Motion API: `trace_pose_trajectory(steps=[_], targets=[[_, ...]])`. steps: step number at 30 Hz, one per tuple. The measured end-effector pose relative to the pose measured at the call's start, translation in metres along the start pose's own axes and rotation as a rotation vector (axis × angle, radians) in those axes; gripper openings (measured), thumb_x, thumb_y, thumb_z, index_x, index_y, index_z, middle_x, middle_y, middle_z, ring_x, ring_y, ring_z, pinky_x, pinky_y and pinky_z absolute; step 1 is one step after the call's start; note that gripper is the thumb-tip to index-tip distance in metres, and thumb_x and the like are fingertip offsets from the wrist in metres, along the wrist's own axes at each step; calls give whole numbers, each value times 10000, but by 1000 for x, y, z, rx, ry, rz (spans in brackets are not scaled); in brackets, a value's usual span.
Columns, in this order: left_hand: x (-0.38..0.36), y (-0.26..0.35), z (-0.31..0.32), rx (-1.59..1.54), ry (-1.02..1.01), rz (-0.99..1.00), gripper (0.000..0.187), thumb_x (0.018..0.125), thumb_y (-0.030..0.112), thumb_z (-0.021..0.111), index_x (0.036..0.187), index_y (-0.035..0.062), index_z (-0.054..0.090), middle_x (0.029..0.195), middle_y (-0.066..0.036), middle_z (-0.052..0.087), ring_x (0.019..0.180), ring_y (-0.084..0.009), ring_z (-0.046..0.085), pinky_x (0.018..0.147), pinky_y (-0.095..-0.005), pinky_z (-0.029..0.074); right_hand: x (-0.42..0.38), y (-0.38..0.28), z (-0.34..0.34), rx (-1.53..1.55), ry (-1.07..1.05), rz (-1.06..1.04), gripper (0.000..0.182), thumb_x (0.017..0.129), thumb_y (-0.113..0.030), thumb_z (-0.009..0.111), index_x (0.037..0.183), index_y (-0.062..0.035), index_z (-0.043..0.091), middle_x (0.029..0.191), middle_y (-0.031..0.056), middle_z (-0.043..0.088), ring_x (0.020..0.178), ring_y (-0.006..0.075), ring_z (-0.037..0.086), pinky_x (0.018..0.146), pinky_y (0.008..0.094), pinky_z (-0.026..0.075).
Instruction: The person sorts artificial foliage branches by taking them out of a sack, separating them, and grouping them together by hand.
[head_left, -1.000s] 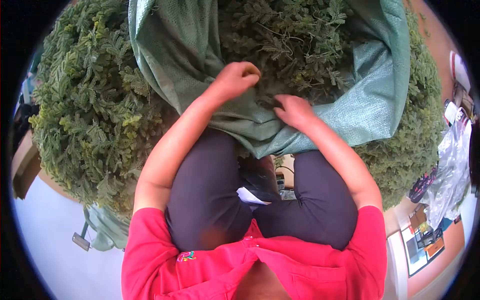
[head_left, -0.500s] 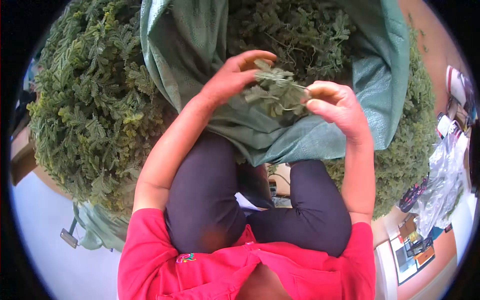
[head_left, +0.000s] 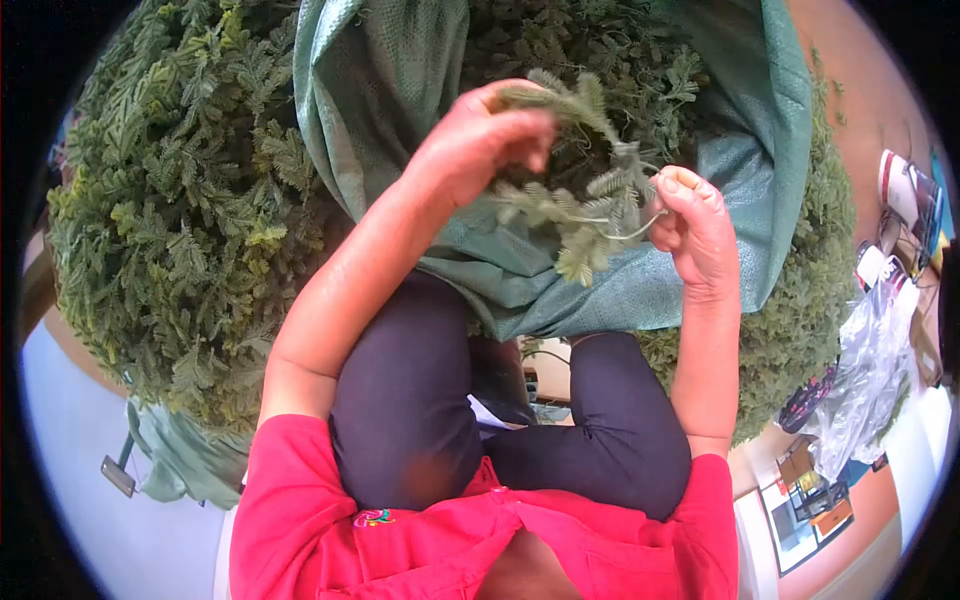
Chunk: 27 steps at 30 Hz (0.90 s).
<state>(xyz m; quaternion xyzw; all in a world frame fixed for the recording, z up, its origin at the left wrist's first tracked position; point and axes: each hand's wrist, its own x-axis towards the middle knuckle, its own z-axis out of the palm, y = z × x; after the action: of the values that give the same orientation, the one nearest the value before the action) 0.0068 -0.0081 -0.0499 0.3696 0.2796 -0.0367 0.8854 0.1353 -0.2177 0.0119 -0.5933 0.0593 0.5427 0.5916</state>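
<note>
A green artificial fir sprig with several needled branchlets hangs over the mouth of a green woven sack. My right hand is closed, pinching the sprig's pale wire stem between thumb and fingers. At the sprig's left side, my left hand has its fingers apart and slightly blurred, with one upper branchlet lying against them. Inside the sack, more fir greenery shows behind the sprig, partly hidden by my hands.
A large mound of fir greenery rises on the left, and another pile stands to the right of the sack. My knees are below the sack's edge. A clear plastic bag lies at far right.
The sprig has spread wider, its branchlets now apart. My right hand has shifted slightly right and turned with the stem; my left hand has moved up a little.
</note>
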Motion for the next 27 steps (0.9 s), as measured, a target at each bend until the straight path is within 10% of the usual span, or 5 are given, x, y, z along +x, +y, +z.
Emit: trace_pose_trajectory(steps=[7,15,18,27], targets=[[9,-7,-36,-321,-136,16,307,885,34,479,1186,16,539,959,-114,647,764,-167,615,671,-301,518,-2,-1,-5,-7,-40,32,159,899,-185,589,904,-27,595,590,-60,415,442,11,288,383,172,230],[-6,-3,1,371,568,499,491,822,8,601,1270,-32,404,1016,-118,588,950,-207,582,874,-333,472,2,3,6,273,43,28,192,916,-205,566,894,-23,626,517,-85,275,386,19,218,355,192,186],[-21,28,21,1025,40,1036,273,737,3,681,1001,21,616,1023,-102,592,934,-226,585,850,-313,462,0,2,11,235,105,-8,198,921,-199,559,867,-22,631,512,-78,296,386,22,223,355,193,186],[-13,13,35,1219,-75,819,106,764,40,648,854,22,594,826,-115,580,801,-308,574,725,-354,477,-2,0,19,-203,233,-315,195,923,-190,572,901,-19,663,583,-13,545,439,16,382,407,159,275]])
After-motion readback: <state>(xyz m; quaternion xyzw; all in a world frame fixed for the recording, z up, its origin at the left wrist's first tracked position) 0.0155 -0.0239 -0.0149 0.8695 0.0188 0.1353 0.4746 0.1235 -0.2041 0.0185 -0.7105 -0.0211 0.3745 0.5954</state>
